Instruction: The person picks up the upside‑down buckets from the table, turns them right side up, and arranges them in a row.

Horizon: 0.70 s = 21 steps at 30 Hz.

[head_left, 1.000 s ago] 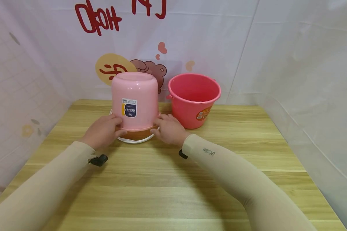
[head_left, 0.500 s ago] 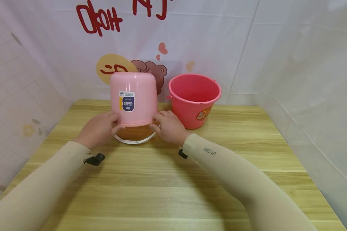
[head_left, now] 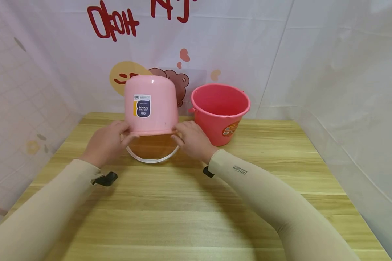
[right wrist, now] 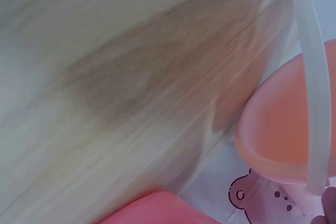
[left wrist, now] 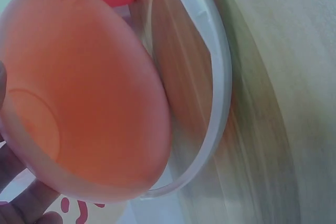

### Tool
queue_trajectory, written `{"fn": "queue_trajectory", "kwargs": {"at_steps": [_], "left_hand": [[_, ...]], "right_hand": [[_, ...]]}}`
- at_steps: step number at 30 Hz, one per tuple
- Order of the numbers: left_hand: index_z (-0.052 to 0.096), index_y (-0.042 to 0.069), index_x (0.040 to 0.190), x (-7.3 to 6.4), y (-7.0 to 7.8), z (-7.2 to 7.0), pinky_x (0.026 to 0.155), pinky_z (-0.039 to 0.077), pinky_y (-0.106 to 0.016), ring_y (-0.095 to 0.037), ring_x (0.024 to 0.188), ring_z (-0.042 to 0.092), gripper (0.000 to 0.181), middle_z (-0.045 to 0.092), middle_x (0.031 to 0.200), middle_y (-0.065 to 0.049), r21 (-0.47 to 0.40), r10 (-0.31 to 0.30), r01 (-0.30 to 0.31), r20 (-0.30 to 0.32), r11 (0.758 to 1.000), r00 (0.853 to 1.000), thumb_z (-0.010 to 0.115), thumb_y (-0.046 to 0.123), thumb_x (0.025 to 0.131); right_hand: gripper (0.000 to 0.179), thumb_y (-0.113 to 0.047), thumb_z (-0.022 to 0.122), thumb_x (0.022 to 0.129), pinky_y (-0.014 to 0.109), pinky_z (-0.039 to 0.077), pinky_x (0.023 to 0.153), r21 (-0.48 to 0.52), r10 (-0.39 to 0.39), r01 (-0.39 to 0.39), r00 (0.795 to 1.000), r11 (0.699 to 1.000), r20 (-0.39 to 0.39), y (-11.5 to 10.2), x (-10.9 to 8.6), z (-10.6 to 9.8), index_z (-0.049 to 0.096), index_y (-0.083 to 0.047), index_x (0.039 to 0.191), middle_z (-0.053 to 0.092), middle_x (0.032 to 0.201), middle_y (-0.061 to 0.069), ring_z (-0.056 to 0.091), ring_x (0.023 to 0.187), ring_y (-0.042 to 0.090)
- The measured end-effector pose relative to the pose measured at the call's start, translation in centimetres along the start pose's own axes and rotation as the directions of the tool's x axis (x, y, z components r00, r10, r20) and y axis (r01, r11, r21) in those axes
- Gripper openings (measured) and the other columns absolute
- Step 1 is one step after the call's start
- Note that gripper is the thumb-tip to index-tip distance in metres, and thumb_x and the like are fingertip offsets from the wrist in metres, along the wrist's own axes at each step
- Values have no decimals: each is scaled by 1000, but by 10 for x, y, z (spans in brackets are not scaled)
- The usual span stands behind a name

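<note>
A light pink bucket (head_left: 153, 105) is held upside down at the back left, its near rim raised above the table and its base tipped toward the back wall. My left hand (head_left: 107, 143) pinches the rim at the left side, and my right hand (head_left: 196, 140) pinches it at the right. The bucket's white handle (head_left: 150, 160) hangs below the rim in a loop. In the left wrist view, the bucket's inside (left wrist: 100, 93) shows orange-pink with nothing in it. The handle (right wrist: 316, 93) crosses in front of the bucket's mouth in the right wrist view.
A deeper pink bucket (head_left: 215, 127) stands upright just right of my right hand, with an orange label on its side. Both stand on a wood-grain table (head_left: 170, 210). A white printed curtain (head_left: 241, 40) hangs close behind and along both sides.
Both hands have raised the light pink bucket's near rim off the table and tipped its base back. The handle now hangs below the rim. The deeper pink bucket has not moved.
</note>
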<state>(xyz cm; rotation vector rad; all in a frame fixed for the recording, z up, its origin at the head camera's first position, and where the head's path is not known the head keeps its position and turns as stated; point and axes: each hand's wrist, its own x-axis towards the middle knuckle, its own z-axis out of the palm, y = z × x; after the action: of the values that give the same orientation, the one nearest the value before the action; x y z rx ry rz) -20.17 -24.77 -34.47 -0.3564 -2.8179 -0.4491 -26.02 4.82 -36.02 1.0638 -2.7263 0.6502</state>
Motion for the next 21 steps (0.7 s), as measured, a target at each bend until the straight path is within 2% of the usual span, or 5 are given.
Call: {"fn": "queue_trajectory", "kwargs": {"at_steps": [4,10,13,21], "left_hand": [[70,7,110,-1,1,-4,79,57,-55,-37,100,70,36,72,114,-17,-26,-29,28,-26,999,999,68,42,103],[72,8,109,1,1,-7,66,52,-44,-30,82,63,41,71,104,-16,-24,-32,31,-47,999,998,64,47,104],[73,8,109,2,1,-8,63,48,-39,-28,79,59,45,71,101,-16,-21,-31,30,-67,999,997,61,51,104],[73,7,110,2,4,-12,66,50,-41,-29,83,61,49,71,107,-16,-35,-37,34,-96,999,995,58,54,105]], "right_hand": [[28,-25,65,105,40,45,115,3,-44,44,998,999,-43,0,0,-3,67,-14,130,72,125,1,60,125,24],[32,-24,65,105,36,48,113,-12,-85,84,990,996,-112,2,-1,-3,68,-18,136,73,128,0,61,124,22],[33,-23,66,104,36,49,113,-21,-108,106,983,994,-148,2,-1,-4,69,-18,137,73,129,3,62,124,23],[37,-22,69,103,38,50,112,-28,-111,108,977,994,-183,0,-1,-7,69,-20,139,72,130,4,61,123,24]]}}
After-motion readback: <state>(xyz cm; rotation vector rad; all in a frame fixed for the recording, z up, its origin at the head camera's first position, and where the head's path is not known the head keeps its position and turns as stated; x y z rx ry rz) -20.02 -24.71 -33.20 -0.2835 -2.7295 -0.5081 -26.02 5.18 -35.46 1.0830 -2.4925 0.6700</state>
